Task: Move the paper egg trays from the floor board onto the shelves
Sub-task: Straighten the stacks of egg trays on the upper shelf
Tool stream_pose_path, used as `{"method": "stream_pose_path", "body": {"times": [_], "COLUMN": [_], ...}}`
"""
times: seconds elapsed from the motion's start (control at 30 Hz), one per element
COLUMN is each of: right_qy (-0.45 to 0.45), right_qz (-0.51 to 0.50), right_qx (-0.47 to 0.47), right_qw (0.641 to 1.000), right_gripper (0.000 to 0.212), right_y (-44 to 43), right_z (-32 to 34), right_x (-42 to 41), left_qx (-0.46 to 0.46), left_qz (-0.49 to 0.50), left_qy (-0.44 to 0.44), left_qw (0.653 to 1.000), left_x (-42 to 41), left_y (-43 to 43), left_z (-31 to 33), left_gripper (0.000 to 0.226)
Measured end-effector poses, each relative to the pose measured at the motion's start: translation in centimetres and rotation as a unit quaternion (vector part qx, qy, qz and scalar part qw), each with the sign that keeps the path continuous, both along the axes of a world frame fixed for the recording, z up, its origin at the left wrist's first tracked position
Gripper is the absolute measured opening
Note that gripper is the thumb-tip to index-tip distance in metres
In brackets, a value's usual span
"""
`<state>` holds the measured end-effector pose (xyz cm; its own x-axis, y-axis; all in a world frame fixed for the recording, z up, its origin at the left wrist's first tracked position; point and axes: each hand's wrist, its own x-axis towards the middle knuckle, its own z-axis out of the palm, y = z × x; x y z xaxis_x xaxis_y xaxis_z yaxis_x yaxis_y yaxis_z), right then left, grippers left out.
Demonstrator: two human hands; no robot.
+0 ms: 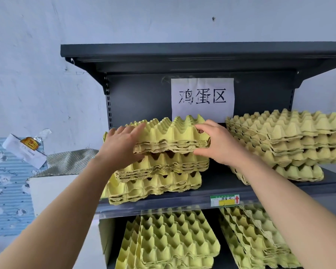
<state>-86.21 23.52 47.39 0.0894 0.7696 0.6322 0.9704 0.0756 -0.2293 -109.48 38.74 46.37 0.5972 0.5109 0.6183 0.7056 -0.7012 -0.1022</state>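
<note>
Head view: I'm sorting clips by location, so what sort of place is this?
Probably a small shop or its stockroom: dark metal retail shelving, a paper sign reading "egg area" on its back panel, a price label on the shelf edge, and stacked paper egg trays.

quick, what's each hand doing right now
Left hand: grips the left edge of the top egg trays, fingers above, thumb below.
Right hand: grips their right edge.
</note>
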Motion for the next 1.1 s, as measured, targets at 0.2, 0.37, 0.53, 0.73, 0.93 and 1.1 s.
{"method": "stream_pose_path", "body": {"times": [0.2,0.37,0.53,0.73,0.93,1.1], "right_qy": [0.023,0.042,0.044,0.013,0.109,0.101], "right_qz": [0.017,0.009,-0.001,0.034,0.027,-0.001], "right_qx": [0.021,-0.035,-0.078,-0.102,-0.145,-0.142], "right_qw": [0.999,0.998,0.996,0.994,0.983,0.985], "right_gripper": [0.074,0.076,0.078,0.078,0.107,0.114], "right_y": [0.8,2.9,4.5,5.5,4.9,6.0], "right_z": [0.2,-1.1,-3.6,-4.6,-5.2,-6.5], "right_x": [2.1,4.0,5.5,6.0,6.4,6.1], "left_qx": [0.055,0.04,0.056,0.007,0.02,0.006], "left_qz": [-0.016,0.002,0.012,0.019,0.103,0.107], "left_qy": [-0.062,-0.03,-0.03,-0.02,0.039,0.038], "left_qw": [0.996,0.999,0.998,1.0,0.994,0.994], "left_x": [-0.2,0.9,2.1,1.8,0.5,0.6], "left_y": [-0.9,-0.9,-0.6,-0.2,-0.3,0.1], "left_z": [-0.3,-1.4,-3.8,-5.0,-5.7,-6.0], "left_gripper": [0.087,0.088,0.085,0.084,0.12,0.123]}}
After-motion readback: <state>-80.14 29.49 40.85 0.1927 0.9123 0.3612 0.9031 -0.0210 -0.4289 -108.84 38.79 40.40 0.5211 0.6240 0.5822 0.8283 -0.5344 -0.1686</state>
